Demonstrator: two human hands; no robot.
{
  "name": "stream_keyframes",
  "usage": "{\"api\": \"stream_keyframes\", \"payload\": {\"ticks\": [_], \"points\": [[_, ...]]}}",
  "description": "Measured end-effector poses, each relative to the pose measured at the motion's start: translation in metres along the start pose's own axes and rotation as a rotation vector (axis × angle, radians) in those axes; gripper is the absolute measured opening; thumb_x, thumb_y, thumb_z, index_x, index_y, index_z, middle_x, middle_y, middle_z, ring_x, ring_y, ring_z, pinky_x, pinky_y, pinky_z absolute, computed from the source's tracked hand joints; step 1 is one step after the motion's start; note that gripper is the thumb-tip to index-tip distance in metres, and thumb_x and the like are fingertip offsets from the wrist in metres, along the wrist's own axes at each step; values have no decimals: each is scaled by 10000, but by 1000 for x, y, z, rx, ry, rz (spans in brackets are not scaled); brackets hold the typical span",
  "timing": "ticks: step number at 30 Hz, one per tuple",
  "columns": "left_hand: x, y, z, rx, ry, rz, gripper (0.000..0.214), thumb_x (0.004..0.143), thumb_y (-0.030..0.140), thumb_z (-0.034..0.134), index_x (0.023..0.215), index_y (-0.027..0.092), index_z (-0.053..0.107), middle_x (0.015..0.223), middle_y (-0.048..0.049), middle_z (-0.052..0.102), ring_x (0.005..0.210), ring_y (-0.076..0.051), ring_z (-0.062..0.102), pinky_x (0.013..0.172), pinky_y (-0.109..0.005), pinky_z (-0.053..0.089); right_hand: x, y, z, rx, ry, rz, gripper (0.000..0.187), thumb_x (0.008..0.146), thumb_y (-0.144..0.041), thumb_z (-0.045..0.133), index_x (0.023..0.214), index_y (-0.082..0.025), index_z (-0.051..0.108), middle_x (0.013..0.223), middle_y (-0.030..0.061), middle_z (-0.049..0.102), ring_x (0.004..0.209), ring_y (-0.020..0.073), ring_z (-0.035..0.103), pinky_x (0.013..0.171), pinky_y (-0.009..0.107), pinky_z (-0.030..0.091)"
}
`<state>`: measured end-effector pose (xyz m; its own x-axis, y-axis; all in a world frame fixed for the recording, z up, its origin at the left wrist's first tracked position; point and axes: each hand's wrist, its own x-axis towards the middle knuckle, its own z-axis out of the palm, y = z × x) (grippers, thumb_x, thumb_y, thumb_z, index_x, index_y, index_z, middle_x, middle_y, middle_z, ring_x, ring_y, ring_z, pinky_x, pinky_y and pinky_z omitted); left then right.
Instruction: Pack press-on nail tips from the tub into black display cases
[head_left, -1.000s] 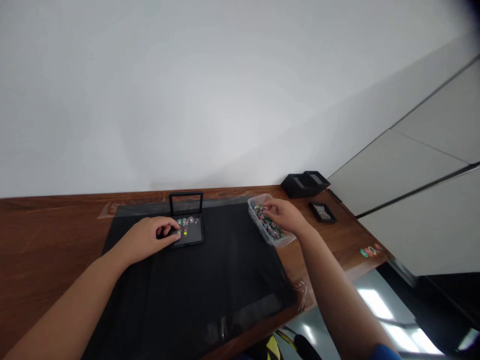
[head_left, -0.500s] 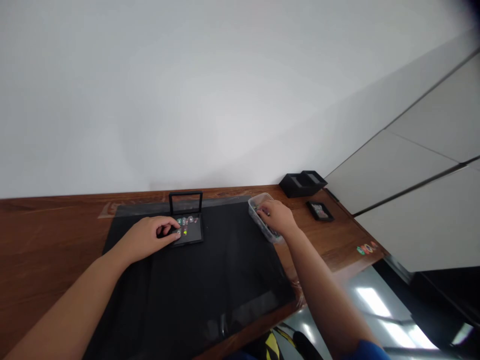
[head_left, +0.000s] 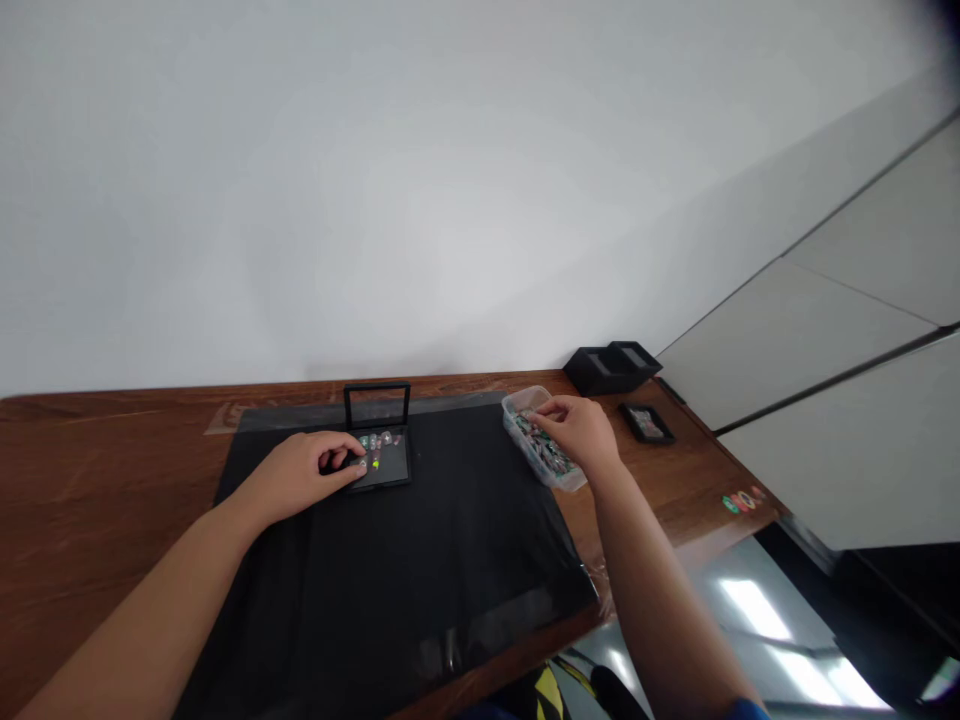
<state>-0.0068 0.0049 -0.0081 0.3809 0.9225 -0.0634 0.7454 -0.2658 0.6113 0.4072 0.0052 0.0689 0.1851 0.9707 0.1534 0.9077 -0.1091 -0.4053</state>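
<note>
The left hand (head_left: 300, 474) lies flat on the black mat (head_left: 420, 560) with its fingers pressed on the near left edge of the small black display case (head_left: 379, 458), seemingly pinning it so the open lid stays upright. The right hand (head_left: 581, 432) dips into the clear plastic tub (head_left: 541, 450) of small colourful pieces beside the mat's right edge. Its fingertips look pinched together, though whether they grip a piece is too small to tell.
</note>
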Motion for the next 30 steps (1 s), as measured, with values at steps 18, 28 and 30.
{"api": "stream_keyframes", "payload": {"ticks": [18, 28, 30], "points": [[-1, 2, -2, 19, -25, -7, 358, 857, 566, 615, 993, 265, 754, 749, 15, 611, 675, -177, 569, 639, -287, 382, -7, 13, -11, 360, -86, -23, 345, 841, -517, 651, 800, -182, 722, 747, 74, 746, 609, 176, 622, 576, 283, 440], [0, 3, -2, 9, -1, 10, 366, 854, 570, 625, 989, 262, 770, 733, 16, 628, 655, -168, 559, 624, -278, 385, -43, -101, 58, 629, -461, -319, 223, 1011, -351, 488, 897, -202, 609, 725, -21, 643, 612, 110, 518, 597, 226, 384], [0, 4, -2, 12, 1, 10, 359, 856, 565, 629, 987, 262, 770, 730, 17, 627, 652, -169, 568, 622, -280, 382, -39, -116, 80, 574, -550, -377, 228, 1028, -308, 447, 903, -202, 606, 715, -28, 613, 661, 116, 545, 639, 225, 394]]}}
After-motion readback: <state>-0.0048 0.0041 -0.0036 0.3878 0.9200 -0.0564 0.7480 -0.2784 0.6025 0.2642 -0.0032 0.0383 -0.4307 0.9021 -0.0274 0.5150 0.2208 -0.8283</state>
